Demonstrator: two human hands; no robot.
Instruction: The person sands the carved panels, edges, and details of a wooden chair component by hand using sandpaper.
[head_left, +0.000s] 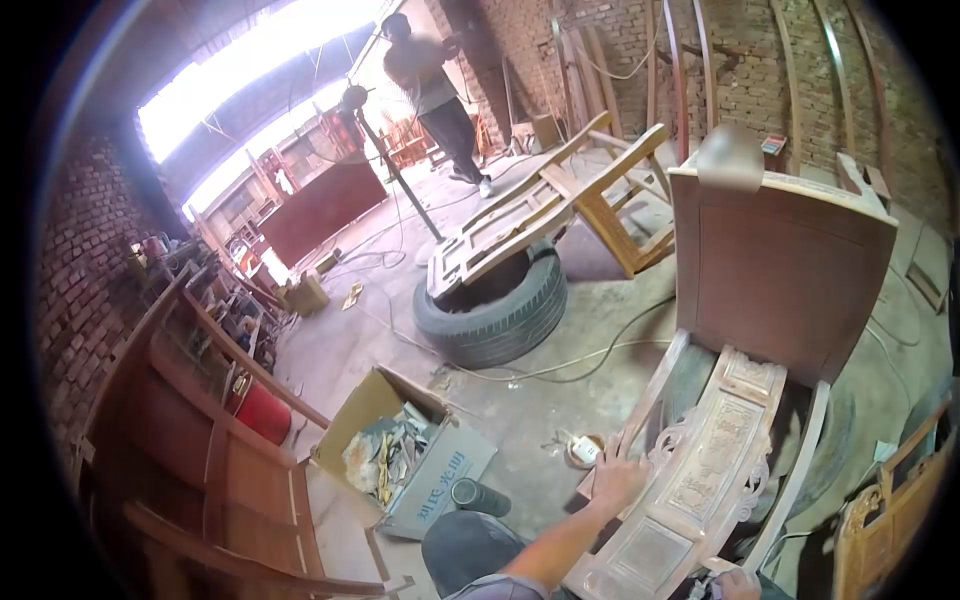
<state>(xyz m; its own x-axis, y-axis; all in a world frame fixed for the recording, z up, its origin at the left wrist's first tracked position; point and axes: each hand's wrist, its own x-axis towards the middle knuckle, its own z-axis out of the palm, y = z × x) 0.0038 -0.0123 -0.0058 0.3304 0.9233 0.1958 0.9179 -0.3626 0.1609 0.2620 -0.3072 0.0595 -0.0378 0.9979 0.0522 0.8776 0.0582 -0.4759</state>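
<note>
A wooden chair with a carved back panel [690, 485] lies tipped in front of me, its broad brown seat [785, 270] standing up at the far end. My left hand [620, 482] rests on the side post of the chair back, fingers stretched out along the wood. At the bottom edge of the view, my right hand [738, 584] is partly cut off beside the lower end of the back. Its fingers are curled, and what they hold is too hidden to name. A small white bottle [584, 449] in a round holder stands beside my left hand.
A cardboard box [440, 490] of scraps and a dark cylinder [480, 497] stand left of my knee. Beyond, a tyre [495, 320] supports another chair frame [560, 200]. Cables cross the floor. A person [430, 85] stands at the back. Wooden furniture [240, 470] flanks the left.
</note>
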